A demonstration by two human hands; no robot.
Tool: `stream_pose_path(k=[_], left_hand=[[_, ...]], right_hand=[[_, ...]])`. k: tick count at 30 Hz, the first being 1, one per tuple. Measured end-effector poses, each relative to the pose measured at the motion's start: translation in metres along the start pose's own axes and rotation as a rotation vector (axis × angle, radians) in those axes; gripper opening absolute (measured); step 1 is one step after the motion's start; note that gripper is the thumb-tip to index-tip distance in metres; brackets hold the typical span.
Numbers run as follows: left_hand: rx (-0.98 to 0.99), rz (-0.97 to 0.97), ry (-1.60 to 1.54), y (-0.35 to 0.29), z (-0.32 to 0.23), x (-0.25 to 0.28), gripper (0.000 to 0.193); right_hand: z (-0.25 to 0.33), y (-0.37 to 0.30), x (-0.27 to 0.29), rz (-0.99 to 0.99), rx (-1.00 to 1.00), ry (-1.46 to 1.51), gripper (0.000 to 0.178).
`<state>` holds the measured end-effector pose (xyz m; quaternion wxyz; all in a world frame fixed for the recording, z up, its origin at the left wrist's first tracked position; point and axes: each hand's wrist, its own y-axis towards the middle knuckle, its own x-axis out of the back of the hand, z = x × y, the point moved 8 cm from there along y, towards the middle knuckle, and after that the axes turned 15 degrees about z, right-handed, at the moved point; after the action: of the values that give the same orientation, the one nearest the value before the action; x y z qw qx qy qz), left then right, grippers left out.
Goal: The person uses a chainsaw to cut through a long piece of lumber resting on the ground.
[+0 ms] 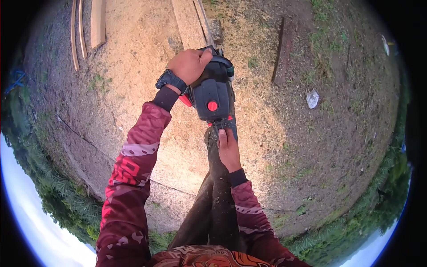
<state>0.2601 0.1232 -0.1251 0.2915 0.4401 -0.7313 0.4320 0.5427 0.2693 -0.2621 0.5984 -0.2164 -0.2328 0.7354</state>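
Observation:
A black chainsaw point(204, 95) with a red round knob on its cover is held in front of my legs, its front pointing away from me. My left hand point(189, 66) is closed round the front handle, a dark watch on the wrist. Lower down, my right hand point(227, 149) grips the rear handle, the thumb lying along its top. Beyond the saw lies a long timber plank point(187, 22), with a dark narrow gap along its right part. The saw body hides the plank's near end, and I cannot tell whether the bar touches the wood.
Sawdust covers the ground point(147, 89) around me. Several cut boards point(98, 24) lie at the far left. A dark strip of wood point(279, 53) lies to the right, with a crumpled clear plastic piece point(312, 99) nearby. Grass and bushes point(75, 204) stand round the edge.

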Motion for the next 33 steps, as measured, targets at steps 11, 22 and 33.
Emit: stream_pose_path(k=[11,22,33], left_hand=[[0.006,0.041,-0.025,0.017,0.005,0.015,0.056],[-0.017,0.006,-0.017,0.033,0.007,0.028,0.059],[-0.007,0.035,0.015,0.063,0.021,0.049,0.059]], right_hand=[[0.019,0.015,-0.005,-0.008,0.017,0.002,0.041],[0.037,0.034,-0.004,-0.038,0.071,-0.037,0.041],[0.073,0.054,-0.008,-0.008,0.013,-0.073,0.045]])
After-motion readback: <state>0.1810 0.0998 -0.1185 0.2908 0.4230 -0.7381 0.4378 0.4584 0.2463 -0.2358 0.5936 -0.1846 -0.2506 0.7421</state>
